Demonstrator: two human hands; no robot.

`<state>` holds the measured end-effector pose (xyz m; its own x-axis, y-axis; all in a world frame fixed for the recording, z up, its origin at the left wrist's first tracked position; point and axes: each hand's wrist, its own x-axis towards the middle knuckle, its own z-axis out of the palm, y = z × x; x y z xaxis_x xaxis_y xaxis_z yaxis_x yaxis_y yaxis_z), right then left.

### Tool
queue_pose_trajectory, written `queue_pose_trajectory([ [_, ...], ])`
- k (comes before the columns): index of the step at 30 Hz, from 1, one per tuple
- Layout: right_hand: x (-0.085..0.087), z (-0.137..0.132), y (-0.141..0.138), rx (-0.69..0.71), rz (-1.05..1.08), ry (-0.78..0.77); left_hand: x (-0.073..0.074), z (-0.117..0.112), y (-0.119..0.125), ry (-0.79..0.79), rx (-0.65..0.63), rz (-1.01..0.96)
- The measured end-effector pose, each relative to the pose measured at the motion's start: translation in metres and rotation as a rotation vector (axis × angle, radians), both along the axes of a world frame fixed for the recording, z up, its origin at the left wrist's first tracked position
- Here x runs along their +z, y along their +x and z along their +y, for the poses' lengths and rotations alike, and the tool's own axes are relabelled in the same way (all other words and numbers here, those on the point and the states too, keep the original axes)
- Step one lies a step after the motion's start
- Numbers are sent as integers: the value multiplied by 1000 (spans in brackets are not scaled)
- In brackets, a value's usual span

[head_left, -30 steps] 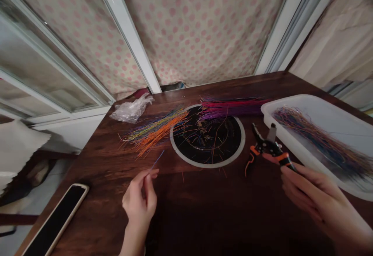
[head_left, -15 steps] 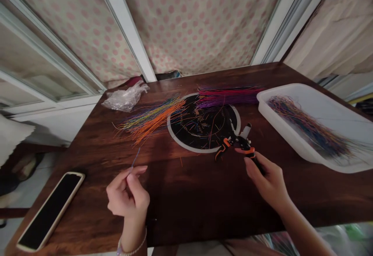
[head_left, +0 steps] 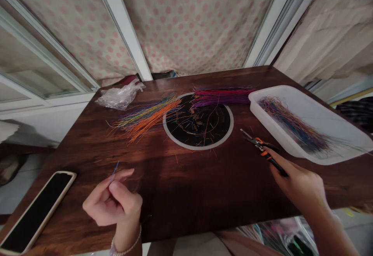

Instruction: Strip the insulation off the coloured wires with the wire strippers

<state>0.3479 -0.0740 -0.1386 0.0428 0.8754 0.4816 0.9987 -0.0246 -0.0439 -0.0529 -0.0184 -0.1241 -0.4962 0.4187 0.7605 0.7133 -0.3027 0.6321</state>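
Between thumb and forefinger, my left hand [head_left: 112, 199] pinches a thin blue wire [head_left: 115, 169] over the front left of the table. My right hand [head_left: 298, 182] is wrapped round black-and-orange wire strippers [head_left: 262, 149], whose jaws point up and left, in front of the white tub. Orange wires [head_left: 154, 120] lie beside yellow, green and blue ones, their right ends over a round black mat [head_left: 218, 126]. Red and purple wires [head_left: 221, 96] lie across the mat's far edge. Short wire bits are scattered over the mat.
A white plastic tub [head_left: 344, 120] at the right holds a bundle of mixed wires [head_left: 294, 124]. A phone [head_left: 37, 213] lies at the left table edge. A crumpled clear bag [head_left: 121, 94] sits at the far left, before the glass panels and curtain.
My right hand has moved right with the strippers, which have turned and whose handles have come together. My left hand has moved left and slightly down with the blue wire. The view has shifted slightly.
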Motion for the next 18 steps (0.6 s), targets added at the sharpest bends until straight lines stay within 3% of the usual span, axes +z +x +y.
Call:
queue_pose_trajectory([
  [3,-11,-1,-7,2,15,-81,2,7,7,171,133,14],
  [10,-22,4,-16,135,140,-47,6,6,7,191,109,19],
  [15,-5,3,-34,182,175,60,11,5,10,239,104,59],
  [18,9,0,-83,436,231,-50,12,5,10,321,70,81],
])
